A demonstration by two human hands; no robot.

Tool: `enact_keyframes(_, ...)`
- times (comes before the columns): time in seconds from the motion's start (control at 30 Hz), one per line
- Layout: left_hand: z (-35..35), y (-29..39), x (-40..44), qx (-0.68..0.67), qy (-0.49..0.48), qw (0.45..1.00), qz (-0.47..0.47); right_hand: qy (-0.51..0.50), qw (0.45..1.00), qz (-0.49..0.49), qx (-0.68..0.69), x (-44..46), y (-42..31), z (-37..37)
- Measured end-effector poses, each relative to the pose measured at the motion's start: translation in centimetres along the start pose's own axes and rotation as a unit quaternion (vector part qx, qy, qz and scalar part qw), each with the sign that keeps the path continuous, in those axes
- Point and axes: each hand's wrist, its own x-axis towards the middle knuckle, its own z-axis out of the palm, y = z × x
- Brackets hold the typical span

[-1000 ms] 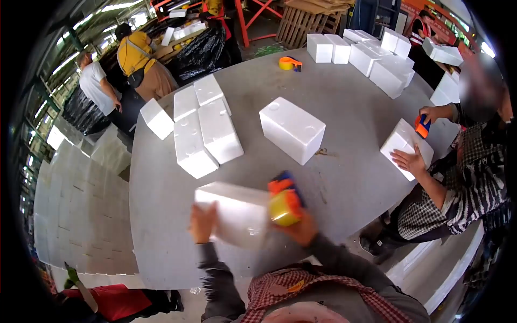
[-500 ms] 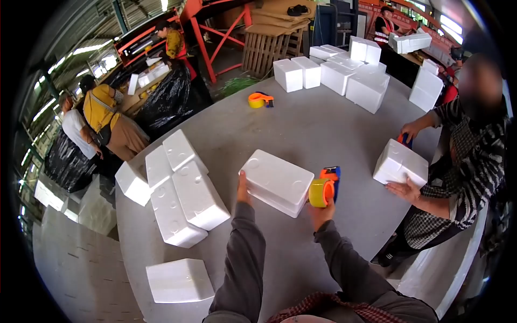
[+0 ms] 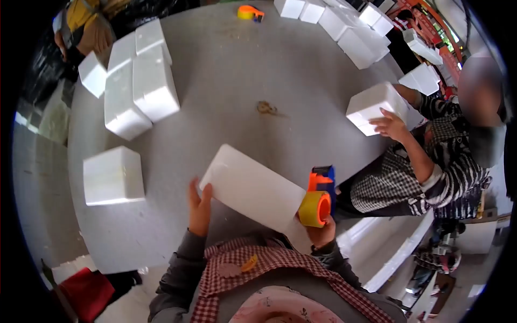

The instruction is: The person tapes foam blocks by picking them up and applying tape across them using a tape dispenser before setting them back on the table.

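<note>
A white foam box (image 3: pixel 256 185) lies slantwise before me, tilted, its smooth face toward the camera. At its left corner my left hand (image 3: pixel 199 210) has thumb and fingers spread, the thumb touching the edge; the fingers are slightly blurred. My right hand (image 3: pixel 321 231) grips an orange and blue tape dispenser (image 3: pixel 322 180) with a yellow roll, close against the box's right end. Part of that hand is hidden behind the roll. Across the table corner, a co-worker's hand (image 3: pixel 392 125) rests on another white foam box (image 3: pixel 374 107).
Several foam boxes (image 3: pixel 153 81) stand grouped at left, and a single box (image 3: pixel 113 175) sits nearer me. More boxes (image 3: pixel 358 46) are at the far right. Another tape dispenser (image 3: pixel 250 13) lies at the far edge of the grey table (image 3: pixel 215 70). A small brownish thing (image 3: pixel 265 107) is mid-table.
My view has tipped downward. The box between my hands has turned and tilted, showing a smooth face instead of the lid with round marks. The co-worker's box has shifted and turned too.
</note>
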Motion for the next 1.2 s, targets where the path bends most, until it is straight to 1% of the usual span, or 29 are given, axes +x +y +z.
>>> enact_keyframes(0.03, 0.8, 1.5, -1.3, -0.009, 0.003, 1.0, -0.01, 0.021, 0.989, -0.06, -0.133, -1.5, -1.5, 0.3)
enact_keyframes(0.07, 1.7, 4.6, -3.5, 0.048, 0.004, 0.993, 0.106, 0.058, 0.956, -0.113, -0.266, -3.0, -3.1, 0.7)
enact_keyframes(0.1, 2.8, 7.1, -4.9, 0.108, 0.009, 0.97, 0.217, 0.026, 0.878, -0.215, -0.426, -3.8, -3.9, 3.9)
enact_keyframes(0.13, 3.9, 7.9, -5.5, 0.013, -0.122, 0.981, 0.151, -0.01, 0.766, -0.309, -0.564, -4.6, -4.3, 5.7)
enact_keyframes(0.17, 4.8, 8.5, -6.1, -0.082, -0.249, 0.961, 0.083, -0.061, 0.664, -0.348, -0.659, -5.4, -4.8, 6.0)
enact_keyframes(0.2, 5.7, 9.1, -6.3, -0.183, -0.34, 0.922, -0.018, -0.072, 0.664, -0.342, -0.661, -6.0, -4.7, 6.9)
enact_keyframes(0.23, 6.2, 9.7, -6.4, -0.279, -0.421, 0.856, -0.112, -0.093, 0.555, -0.384, -0.732, -6.2, -4.5, 7.9)
enact_keyframes(0.27, 6.8, 10.2, -6.9, -0.283, -0.412, 0.86, -0.107, -0.111, 0.436, -0.423, -0.786, -6.3, -4.1, 9.0)
enact_keyframes(0.3, 7.4, 10.7, -7.3, -0.323, -0.423, 0.83, -0.166, -0.133, 0.467, -0.398, -0.778, -6.3, -3.7, 10.0)
enact_keyframes(0.33, 7.3, 11.1, -7.4, -0.361, -0.432, 0.795, -0.225, -0.141, 0.47, -0.398, -0.775, -6.1, -3.2, 11.0)
enact_keyframes(0.4, 6.7, 9.8, -6.7, -0.386, -0.421, 0.789, -0.227, -0.183, 0.441, -0.428, -0.767, -5.5, -2.6, 12.4)
enact_keyframes(0.47, 6.2, 9.0, -5.2, -0.408, -0.417, 0.778, -0.233, -0.19, 0.435, -0.412, -0.778, -4.7, -2.5, 13.3)
enact_keyframes(0.5, 5.4, 8.9, -3.9, -0.308, -0.393, 0.859, -0.11, -0.191, 0.429, -0.406, -0.784, -4.2, -2.4, 14.4)
enact_keyframes(0.53, 4.5, 8.8, -2.2, -0.199, -0.355, 0.913, 0.018, -0.193, 0.422, -0.402, -0.789, -3.9, -2.5, 15.6)
enact_keyframes(0.57, 3.5, 7.3, 0.8, -0.196, -0.283, 0.932, 0.11, -0.183, 0.437, -0.369, -0.799, -3.9, -2.7, 16.9)
enact_keyframes(0.6, 1.7, 6.4, 4.4, -0.189, -0.209, 0.938, 0.2, -0.175, 0.418, -0.365, -0.813, -3.6, -3.1, 17.7)
enact_keyframes(0.67, -3.4, 8.7, 10.5, 0.021, -0.126, 0.973, 0.192, -0.173, 0.403, -0.339, -0.832, -2.4, -3.7, 19.4)
enact_keyframes(0.7, -3.0, 7.1, 11.6, 0.024, -0.125, 0.973, 0.191, -0.175, 0.406, -0.338, -0.831, -1.3, -3.4, 19.9)
enact_keyframes(0.77, -0.7, -1.7, 14.2, 0.059, -0.224, 0.97, 0.071, -0.209, 0.363, -0.238, -0.876, 0.4, -2.7, 20.5)
enact_keyframes(0.8, 1.2, -5.6, 15.7, 0.168, -0.234, 0.956, 0.049, -0.209, 0.364, -0.239, -0.876, 0.9, -2.9, 20.8)
enact_keyframes(0.87, 1.7, -4.7, 13.3, 0.272, -0.05, 0.959, 0.056, -0.208, 0.358, -0.237, -0.879, 1.4, -3.3, 20.9)
enact_keyframes(0.93, 2.1, -5.1, 13.7, 0.289, 0.083, 0.94, 0.163, -0.212, 0.349, -0.203, -0.89, 1.5, -3.8, 21.7)
enact_keyframes(0.97, 1.6, -0.6, 12.4, 0.095, 0.015, 0.986, 0.136, -0.214, 0.35, -0.192, -0.892, 1.6, -4.1, 22.0)
enact_keyframes(1.0, 1.6, 3.6, 10.5, 0.087, -0.031, 0.959, 0.268, -0.214, 0.353, -0.185, -0.892, 2.1, -4.6, 22.1)
enact_keyframes(1.03, 1.4, 8.3, 7.8, 0.16, -0.144, 0.915, 0.341, -0.202, 0.36, -0.181, -0.893, 2.6, -5.3, 21.8)
enact_keyframes(1.07, 2.5, 9.2, 5.8, 0.164, -0.162, 0.915, 0.331, -0.222, 0.356, -0.192, -0.887, 3.0, -6.1, 21.3)
enact_keyframes(1.1, 4.5, 9.8, 4.0, 0.353, -0.229, 0.811, 0.406, -0.244, 0.352, -0.207, -0.88, 3.0, -7.2, 20.3)
enact_keyframes(1.13, 6.2, 9.9, 2.9, 0.519, -0.276, 0.662, 0.466, -0.238, 0.357, -0.204, -0.88, 2.5, -9.0, 18.7)
enact_keyframes(1.2, 8.0, 9.6, 3.1, 0.531, -0.277, 0.663, 0.449, -0.233, 0.382, -0.197, -0.872, 1.2, -13.4, 14.7)
